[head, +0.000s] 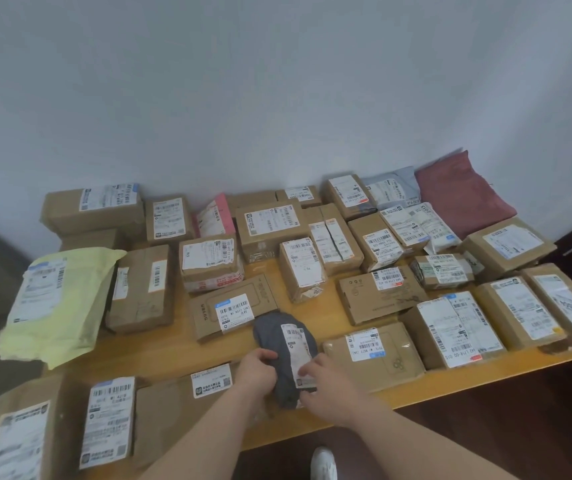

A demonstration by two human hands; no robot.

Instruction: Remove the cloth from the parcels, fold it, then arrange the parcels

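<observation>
Gripping the grey bag [282, 355] from both sides: left hand [255, 370] has fingers curled round its left edge, right hand [322, 381] pinches its right edge by the white label. Grey bag sits at the near-centre edge of the wooden table [180, 351], lower end hanging just past the edge. It's a sealed soft parcel; contents not visible.

Relative to the grey bag:
- flat box [232, 308] touching its far-left side
- brown box [372, 358] just to its right
- yellow bag [59, 303] well off to the left
- long box [187, 407] near-left, under the left forearm
- folded red cloth [461, 192] far back right, against the wall [277, 81], clear of most parcels, resting beside a blue-grey bag [395, 187]

All boxes taped shut, labels up. White shoe [324, 462] on the floor below the table edge.
</observation>
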